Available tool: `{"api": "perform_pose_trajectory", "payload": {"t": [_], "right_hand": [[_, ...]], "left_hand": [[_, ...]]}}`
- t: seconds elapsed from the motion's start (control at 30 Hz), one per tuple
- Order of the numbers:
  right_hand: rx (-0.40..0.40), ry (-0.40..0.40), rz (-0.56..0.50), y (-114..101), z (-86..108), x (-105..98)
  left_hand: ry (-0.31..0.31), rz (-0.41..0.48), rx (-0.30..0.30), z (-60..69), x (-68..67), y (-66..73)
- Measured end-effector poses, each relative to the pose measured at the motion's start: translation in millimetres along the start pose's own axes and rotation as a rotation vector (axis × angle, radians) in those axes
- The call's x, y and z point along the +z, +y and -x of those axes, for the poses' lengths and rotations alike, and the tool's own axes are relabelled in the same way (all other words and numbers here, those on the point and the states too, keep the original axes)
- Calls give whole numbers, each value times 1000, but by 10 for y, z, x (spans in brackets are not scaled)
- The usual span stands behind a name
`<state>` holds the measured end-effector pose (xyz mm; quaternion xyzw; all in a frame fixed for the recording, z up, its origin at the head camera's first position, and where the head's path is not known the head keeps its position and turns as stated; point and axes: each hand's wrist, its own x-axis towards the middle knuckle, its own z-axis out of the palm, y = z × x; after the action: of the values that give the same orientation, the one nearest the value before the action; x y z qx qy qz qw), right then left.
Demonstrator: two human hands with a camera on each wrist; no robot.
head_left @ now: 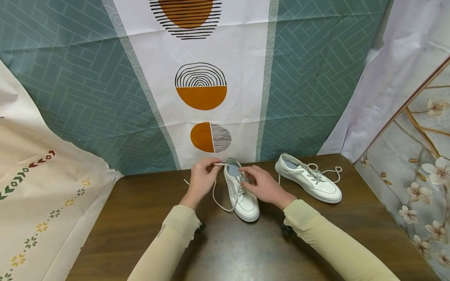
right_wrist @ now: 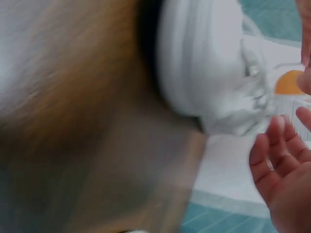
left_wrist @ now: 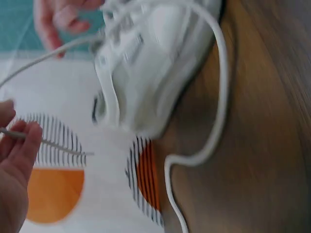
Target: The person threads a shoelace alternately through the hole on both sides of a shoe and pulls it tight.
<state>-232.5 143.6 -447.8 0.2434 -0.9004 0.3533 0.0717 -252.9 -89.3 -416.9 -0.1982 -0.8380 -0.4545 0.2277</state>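
A white lace-up shoe (head_left: 247, 206) stands on the table between both hands, its toe toward me. My left hand (head_left: 202, 177) pinches a shoelace (left_wrist: 63, 147) between thumb and fingers, left of the shoe's opening. From there the lace runs across to the shoe, and another length loops down beside its left side. My right hand (head_left: 264, 185) is at the shoe's right side, near the tongue and eyelets. In the right wrist view its fingers (right_wrist: 278, 145) are loosely bent, with no lace seen between them.
A second white shoe (head_left: 321, 186), its laces loose on top, lies to the right near the table's back edge. The brown wooden table (head_left: 140, 234) meets a patterned cloth (head_left: 302, 97) hanging behind. More cloths hang at left and right.
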Motion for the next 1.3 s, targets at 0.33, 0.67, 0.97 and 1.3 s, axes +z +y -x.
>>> {"api": "perform_pose_trajectory", "payload": {"t": [0.33,0.67,0.97,1.3], "right_hand": [[-165,11,-105,-297,-80,-43],[120,68,-344,-268,-107,-87],[392,153,-800,-235,-225,-127],[321,270,-621,-235,-197,-150]], "left_hand": [[-47,467,-118,-8,76,616],[31,841,-309,-27,260,421],[-118,868,-295,44,332,383],[-215,455,-323,16,305,452]]}}
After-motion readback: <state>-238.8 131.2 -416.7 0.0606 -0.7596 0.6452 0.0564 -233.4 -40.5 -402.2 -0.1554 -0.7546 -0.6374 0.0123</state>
